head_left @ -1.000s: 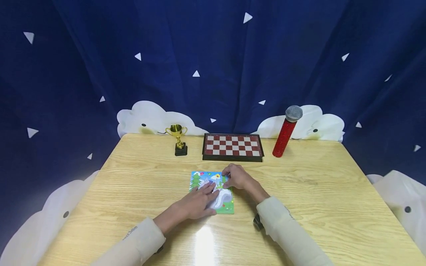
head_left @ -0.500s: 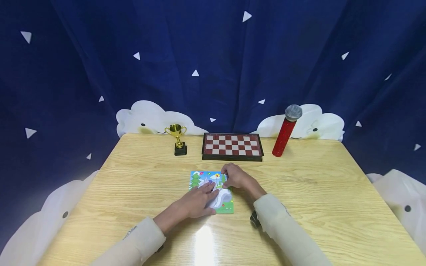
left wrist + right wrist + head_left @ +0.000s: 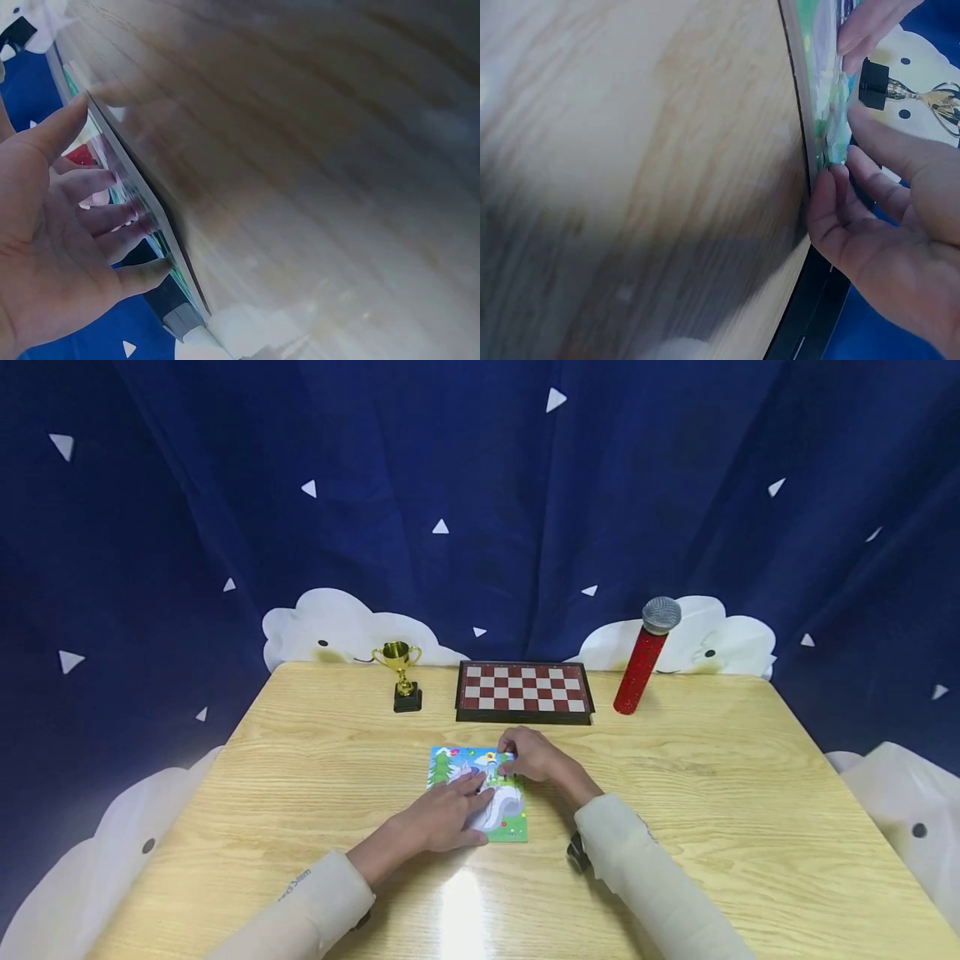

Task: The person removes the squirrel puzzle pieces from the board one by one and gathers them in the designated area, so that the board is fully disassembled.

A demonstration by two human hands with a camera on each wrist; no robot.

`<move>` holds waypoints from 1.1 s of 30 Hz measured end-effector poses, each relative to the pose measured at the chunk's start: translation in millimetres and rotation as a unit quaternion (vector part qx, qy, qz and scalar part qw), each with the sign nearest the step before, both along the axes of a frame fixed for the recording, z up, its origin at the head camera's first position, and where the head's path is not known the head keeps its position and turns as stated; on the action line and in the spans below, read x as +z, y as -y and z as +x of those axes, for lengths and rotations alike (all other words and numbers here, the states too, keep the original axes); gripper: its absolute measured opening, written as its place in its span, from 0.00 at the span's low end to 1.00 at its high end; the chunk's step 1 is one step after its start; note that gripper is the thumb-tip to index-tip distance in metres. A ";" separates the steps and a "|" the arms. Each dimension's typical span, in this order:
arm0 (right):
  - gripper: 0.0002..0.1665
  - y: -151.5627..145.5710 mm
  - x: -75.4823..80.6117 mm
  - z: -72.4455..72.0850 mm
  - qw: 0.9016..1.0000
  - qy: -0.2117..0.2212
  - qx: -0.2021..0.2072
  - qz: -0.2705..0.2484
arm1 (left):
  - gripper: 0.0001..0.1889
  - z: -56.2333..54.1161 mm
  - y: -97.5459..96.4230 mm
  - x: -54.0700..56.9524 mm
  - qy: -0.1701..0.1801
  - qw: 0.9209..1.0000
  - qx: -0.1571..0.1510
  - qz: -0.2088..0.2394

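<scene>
A square jigsaw puzzle (image 3: 512, 831) lies flat on the table, with a cartoon scene of a green tree, blue sky and a grey-white animal. My left hand (image 3: 446, 818) rests on its lower left and middle with the fingers spread, hiding part of the picture. In the left wrist view the fingertips of that left hand (image 3: 75, 225) touch the puzzle's face. At the upper right corner, my right hand (image 3: 534, 756) pinches a blue-green puzzle piece (image 3: 838, 129) between thumb and fingers. The right wrist view shows this piece tilted up from the board; its full outline is hidden.
Behind the puzzle stands a red-and-white checkered chessboard (image 3: 525, 689) in a black frame. A small gold trophy (image 3: 405, 672) is at the back left, a red microphone (image 3: 643, 664) upright at the back right. A dark blue curtain (image 3: 480, 468) hangs beyond the wooden table (image 3: 720, 793).
My right thumb has shifted slightly up and left at the puzzle's upper right corner, and the piece there has moved a little. The left hand stays in place.
</scene>
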State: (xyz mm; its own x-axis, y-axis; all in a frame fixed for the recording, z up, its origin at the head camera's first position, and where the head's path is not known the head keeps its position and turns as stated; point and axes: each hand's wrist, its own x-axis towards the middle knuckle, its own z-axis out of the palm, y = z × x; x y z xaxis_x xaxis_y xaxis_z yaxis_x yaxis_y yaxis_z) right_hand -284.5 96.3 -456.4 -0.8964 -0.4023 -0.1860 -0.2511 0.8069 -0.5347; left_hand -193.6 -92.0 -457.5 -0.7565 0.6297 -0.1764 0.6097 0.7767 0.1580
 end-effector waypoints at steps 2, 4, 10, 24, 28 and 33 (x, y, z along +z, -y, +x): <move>0.09 -0.3 -1.0 -0.9 1.000 -0.005 -0.005 -0.008 | 0.37 0.0 0.5 0.2 -0.002 1.000 -0.001 0.001; 0.05 -0.6 -2.3 -1.4 1.000 -0.013 -0.011 -0.011 | 0.37 -0.1 0.5 0.4 -0.004 1.000 -0.003 0.005; 0.03 -1.0 -5.9 -1.5 0.999 -0.030 -0.022 -0.031 | 0.35 0.3 -0.3 -0.4 -0.008 1.000 -0.004 0.006; 0.04 -21.8 8.3 0.1 0.993 -0.024 -0.054 -0.105 | 0.36 -0.2 0.3 -2.1 -0.012 1.000 -0.001 0.007; 0.05 -37.3 16.2 3.5 0.992 -0.032 -0.057 -0.108 | 0.36 -0.8 0.3 -2.3 -0.012 1.000 0.000 0.011; 0.04 -59.8 21.4 7.4 0.991 -0.053 -0.054 -0.108 | 0.36 1.0 0.6 -0.7 -0.007 1.000 0.001 0.016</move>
State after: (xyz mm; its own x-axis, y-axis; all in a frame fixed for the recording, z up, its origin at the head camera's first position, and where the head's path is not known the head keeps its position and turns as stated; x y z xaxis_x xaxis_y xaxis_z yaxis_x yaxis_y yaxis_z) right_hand -277.1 156.1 -435.0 -0.9463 -0.3232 -0.0096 -0.2330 0.7021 -0.6729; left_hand -192.6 -92.6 -458.2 -0.7604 0.6330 -0.1453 0.6102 0.7730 0.1736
